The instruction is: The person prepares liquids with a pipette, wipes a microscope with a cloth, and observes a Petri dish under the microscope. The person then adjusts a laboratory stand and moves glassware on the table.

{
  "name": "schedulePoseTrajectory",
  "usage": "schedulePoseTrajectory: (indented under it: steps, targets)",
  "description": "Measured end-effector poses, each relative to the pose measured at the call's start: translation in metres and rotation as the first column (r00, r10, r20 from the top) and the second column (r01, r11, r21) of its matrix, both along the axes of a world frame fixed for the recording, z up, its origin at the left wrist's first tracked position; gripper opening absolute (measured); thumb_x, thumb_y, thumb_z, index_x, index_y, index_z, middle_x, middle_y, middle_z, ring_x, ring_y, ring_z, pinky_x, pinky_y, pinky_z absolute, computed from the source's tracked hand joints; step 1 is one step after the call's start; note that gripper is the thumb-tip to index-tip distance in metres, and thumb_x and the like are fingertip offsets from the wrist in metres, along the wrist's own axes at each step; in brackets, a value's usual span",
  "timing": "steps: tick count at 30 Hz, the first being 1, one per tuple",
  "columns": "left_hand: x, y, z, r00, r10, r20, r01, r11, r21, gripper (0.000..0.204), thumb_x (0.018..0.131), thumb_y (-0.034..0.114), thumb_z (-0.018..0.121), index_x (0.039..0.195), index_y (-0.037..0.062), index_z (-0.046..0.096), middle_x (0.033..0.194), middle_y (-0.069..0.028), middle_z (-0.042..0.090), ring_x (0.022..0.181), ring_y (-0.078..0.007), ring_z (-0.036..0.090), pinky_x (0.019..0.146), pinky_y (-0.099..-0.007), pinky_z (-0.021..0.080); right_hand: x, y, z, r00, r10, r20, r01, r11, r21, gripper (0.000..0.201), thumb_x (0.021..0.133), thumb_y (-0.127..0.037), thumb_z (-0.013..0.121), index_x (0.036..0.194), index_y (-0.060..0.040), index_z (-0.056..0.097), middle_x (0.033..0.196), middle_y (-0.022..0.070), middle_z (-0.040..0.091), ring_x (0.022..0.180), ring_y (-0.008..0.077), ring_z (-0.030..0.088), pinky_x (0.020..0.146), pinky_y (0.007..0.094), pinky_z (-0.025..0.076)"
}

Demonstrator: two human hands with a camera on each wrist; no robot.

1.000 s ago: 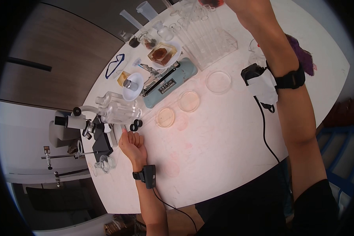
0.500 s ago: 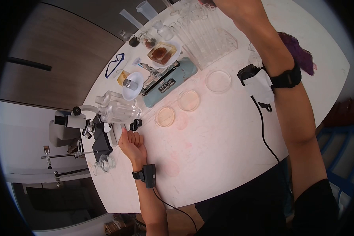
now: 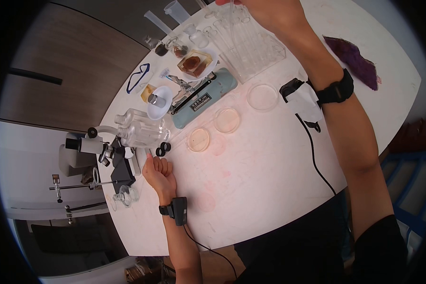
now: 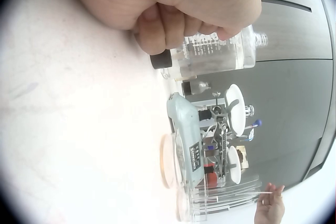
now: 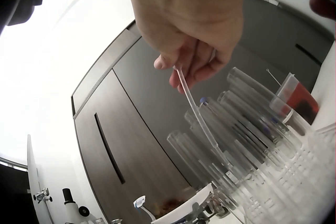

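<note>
At the back of the table in the head view, my right hand (image 3: 277, 16) is above the test tube rack (image 3: 273, 56). The right wrist view shows my right hand (image 5: 189, 24) pinching the top of a thin translucent tube (image 5: 195, 109), which slants down among the glass test tubes (image 5: 249, 85); whether its lower end is inside one I cannot tell. My left hand (image 3: 160, 177) rests on the table, fingers loosely curled and holding nothing visible, beside two black caps (image 3: 163, 149) and clear bottles (image 3: 144, 132).
A teal balance (image 3: 206, 99) bears a jar-like block on one pan. Three round dishes, one being the clear dish (image 3: 262, 97), lie in front. A microscope (image 3: 120, 165) is at left, purple cloth (image 3: 355, 61) at right. A red-filled container (image 5: 298, 98) stands behind the tubes.
My right hand and forearm have moved left over the test tubes, and the thin tube has come into view with the hand. More of the purple cloth shows. My left hand has stayed still.
</note>
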State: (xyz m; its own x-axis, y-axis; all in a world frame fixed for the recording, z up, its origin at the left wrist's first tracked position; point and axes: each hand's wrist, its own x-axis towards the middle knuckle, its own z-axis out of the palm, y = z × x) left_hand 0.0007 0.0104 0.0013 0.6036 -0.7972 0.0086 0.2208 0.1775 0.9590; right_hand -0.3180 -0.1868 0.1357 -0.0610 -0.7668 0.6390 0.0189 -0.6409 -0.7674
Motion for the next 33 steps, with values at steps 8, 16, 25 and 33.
schedulePoseTrajectory:
  steps: [8, 16, 25, 33]
  targets:
    - [0.002, 0.000, -0.002, 1.000, -0.005, 0.000, 0.005, 1.000, -0.008, 0.048, 0.100, 0.020, 0.047, 0.059, 0.0137, 0.023, 0.054, 0.0047, 0.018, 0.046, -0.0075, 0.014, 0.044, -0.0285, 0.012, 0.003, -0.001, 0.001, 0.998, 0.016, 0.055, -0.017, 1.000, 0.015, 0.016, 0.087, -0.006, 0.068, 0.075, 0.0040, 0.062, 0.068, 0.0104, 0.067, 0.059, 0.0101, 0.061, 0.052, 0.0225, 0.047]
    - [0.002, 0.000, -0.002, 1.000, 0.000, -0.002, 0.000, 1.000, -0.011, 0.048, 0.100, 0.020, 0.047, 0.059, 0.0137, 0.023, 0.054, 0.0048, 0.018, 0.046, -0.0074, 0.014, 0.044, -0.0284, 0.012, -0.002, 0.001, 0.004, 0.995, -0.010, 0.094, 0.020, 0.994, -0.104, 0.017, 0.087, -0.005, 0.068, 0.074, 0.0035, 0.061, 0.068, 0.0111, 0.067, 0.058, 0.0106, 0.061, 0.052, 0.0224, 0.047]
    - [0.004, 0.001, -0.003, 1.000, -0.024, -0.003, 0.024, 1.000, -0.002, 0.047, 0.102, 0.021, 0.046, 0.060, 0.0144, 0.025, 0.053, 0.0046, 0.019, 0.046, -0.0079, 0.014, 0.044, -0.0282, 0.014, -0.015, -0.001, 0.014, 0.991, -0.090, 0.101, 0.109, 0.972, -0.208, 0.019, 0.088, -0.007, 0.068, 0.074, 0.0033, 0.061, 0.067, 0.0103, 0.067, 0.053, 0.0075, 0.057, 0.046, 0.0215, 0.043]
    - [0.000, 0.000, 0.000, 1.000, 0.003, 0.002, -0.003, 1.000, -0.006, 0.048, 0.100, 0.019, 0.046, 0.059, 0.0133, 0.023, 0.054, 0.0046, 0.018, 0.046, -0.0076, 0.014, 0.044, -0.0285, 0.012, -0.016, 0.013, 0.027, 0.973, -0.033, 0.227, 0.037, 0.999, -0.014, 0.020, 0.089, -0.009, 0.068, 0.075, 0.0027, 0.059, 0.065, 0.0098, 0.066, 0.042, 0.0053, 0.048, 0.036, 0.0217, 0.034]
